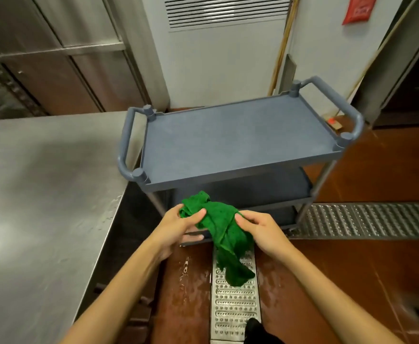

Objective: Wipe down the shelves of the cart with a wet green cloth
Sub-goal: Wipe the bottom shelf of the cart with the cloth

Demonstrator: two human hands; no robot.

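- Green cloth [222, 225] is held bunched in front of the cart [240, 135], below its top shelf.
- Left hand [176, 227] pinches one end; right hand [260, 229] grips the other.
- Loose end is hung over the floor grate [235, 309].

One head-worn wide-angle view, forward and down, near the cart [240, 135], at its long side.

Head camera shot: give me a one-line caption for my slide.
A person's left hand and right hand hold a bunched green cloth before the grey cart, above a metal floor grate.
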